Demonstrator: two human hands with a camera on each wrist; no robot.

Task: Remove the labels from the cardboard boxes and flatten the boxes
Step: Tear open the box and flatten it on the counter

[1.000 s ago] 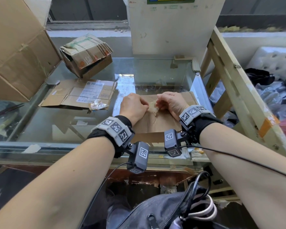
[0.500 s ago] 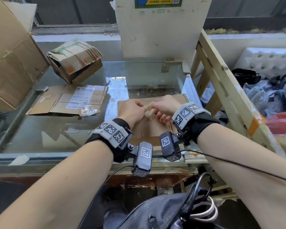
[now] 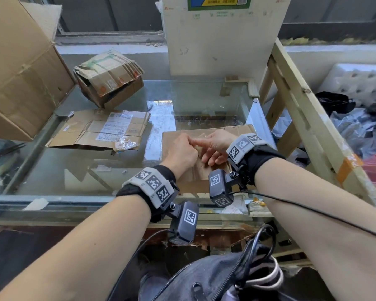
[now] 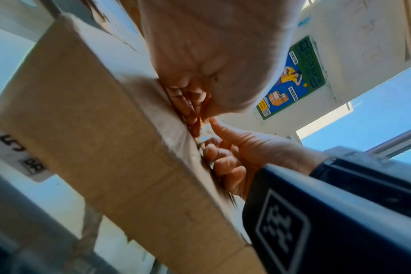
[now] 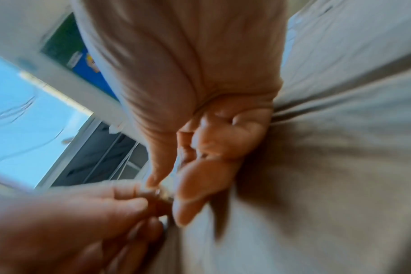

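A flattened brown cardboard box (image 3: 230, 131) lies on the glass table (image 3: 74, 170), under both hands. My left hand (image 3: 183, 148) is curled over its middle, and my right hand (image 3: 213, 146) meets it fingertip to fingertip. Between them is a small scrap of clear tape (image 3: 196, 146), just above the cardboard. In the right wrist view the tape scrap (image 5: 165, 191) sits pinched between my right thumb and forefinger, with the left fingertips (image 5: 129, 204) pinching it too. The left wrist view shows the cardboard (image 4: 101, 129) beneath the curled left fingers (image 4: 188, 103).
A second flattened box (image 3: 80, 131) bearing white labels lies to the left, with crumpled clear tape (image 3: 126, 144) at its corner. A crushed box (image 3: 109, 77) sits behind it, and a large carton (image 3: 20, 72) at far left. A wooden frame (image 3: 302, 101) borders the right side.
Both hands have risen slightly off the cardboard, still together. The right hand's lower fingers have loosened and spread, and the tape scrap is now pinched between the two hands.
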